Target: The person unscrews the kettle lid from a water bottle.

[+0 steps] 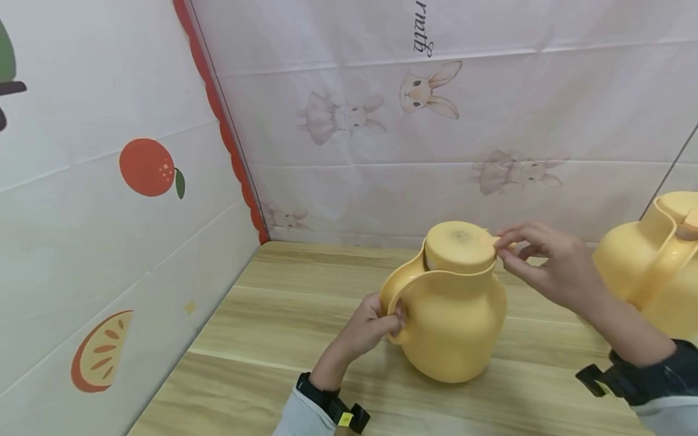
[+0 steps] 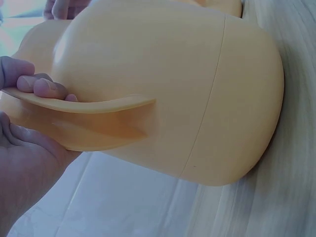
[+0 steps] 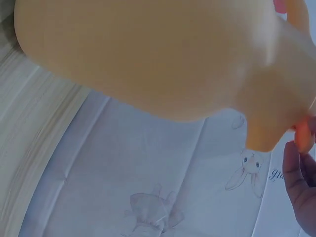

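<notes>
Head cam: L hand (image 1: 366, 328) grips handle (image 2: 113, 106), R hand (image 1: 556, 266) pinches lid tab (image 3: 303, 136)

Yellow jug (image 1: 458, 324) upright on tabletop (image 1: 256, 345), base apart from back edge (image 1: 327, 245). L of it, wide run of wood to side wall (image 1: 163, 272). R side tighter: R hand + forearm (image 1: 627, 324) btwn it & 2nd jug (image 1: 621, 260).

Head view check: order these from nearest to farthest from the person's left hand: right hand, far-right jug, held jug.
1. Held jug: the left hand grips its handle.
2. Right hand: across that jug, at its tab.
3. Far-right jug: beyond the right hand, at the picture's edge.
</notes>
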A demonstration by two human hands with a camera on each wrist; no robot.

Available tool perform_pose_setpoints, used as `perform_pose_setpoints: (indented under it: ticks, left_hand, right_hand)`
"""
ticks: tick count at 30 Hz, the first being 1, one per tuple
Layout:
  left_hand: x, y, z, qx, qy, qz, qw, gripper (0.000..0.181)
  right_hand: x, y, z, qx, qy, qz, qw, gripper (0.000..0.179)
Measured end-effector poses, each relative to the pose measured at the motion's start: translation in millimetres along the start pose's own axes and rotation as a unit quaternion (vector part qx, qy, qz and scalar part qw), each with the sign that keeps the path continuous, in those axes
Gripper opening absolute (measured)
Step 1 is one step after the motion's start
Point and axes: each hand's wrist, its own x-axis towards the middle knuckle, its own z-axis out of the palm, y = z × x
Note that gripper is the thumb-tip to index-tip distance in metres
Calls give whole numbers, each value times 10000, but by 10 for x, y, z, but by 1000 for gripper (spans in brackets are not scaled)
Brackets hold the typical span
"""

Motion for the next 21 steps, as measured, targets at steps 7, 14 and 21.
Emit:
perform_pose_setpoints:
  ticks: [7,14,21]
  left_hand:
    - [1,2,5,32,23,-9,10000,4]
    - [-8,-2,-2,23,64,-36,10000,4]
    - [-6,-5,7,-18,26,-25,10000,4]
  right_hand:
    - [63,66,-46,-299,-373,598,9971,20]
    - [123,82,-46,-246,-618,896,9938,27]
    - [224,90,-169,-374,-1546,1012,9821,24]
